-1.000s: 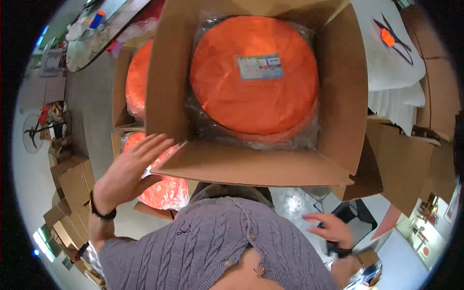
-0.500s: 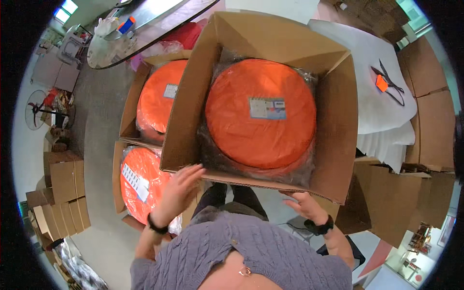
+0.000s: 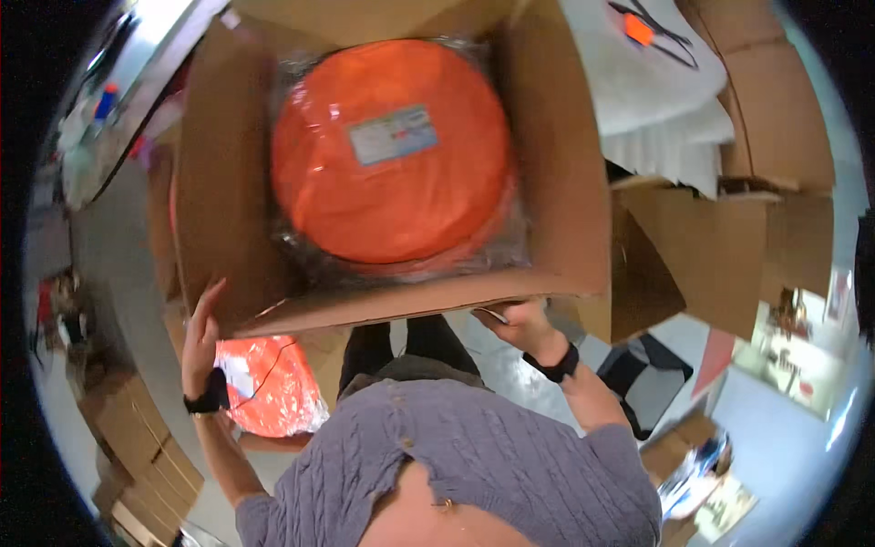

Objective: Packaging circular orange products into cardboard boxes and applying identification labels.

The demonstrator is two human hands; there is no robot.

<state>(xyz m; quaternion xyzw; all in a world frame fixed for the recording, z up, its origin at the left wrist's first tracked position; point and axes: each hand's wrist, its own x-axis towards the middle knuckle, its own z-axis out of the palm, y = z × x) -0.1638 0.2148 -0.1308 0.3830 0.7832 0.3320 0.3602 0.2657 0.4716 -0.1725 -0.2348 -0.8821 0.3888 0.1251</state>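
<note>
A large open cardboard box stands before me, slightly tilted in view. Inside lies a round, flat orange item in clear plastic, with a white and blue label on top. My left hand is at the box's near left corner, fingers stretched out along its outer side. At the near wall, right of the middle, my right hand grips the box; its fingertips are partly hidden under the edge. Dark bands circle both wrists.
Another plastic-wrapped orange item lies low on the left, partly covered by the box. White foam sheets with orange-marked dark snips are at the right. Cardboard flaps stand below them. A dark-edged grey object is at lower right.
The box has shifted left in view and turned slightly. My left hand has gone from its near edge to the left corner. The right hand has moved with the box; the whole view has swung.
</note>
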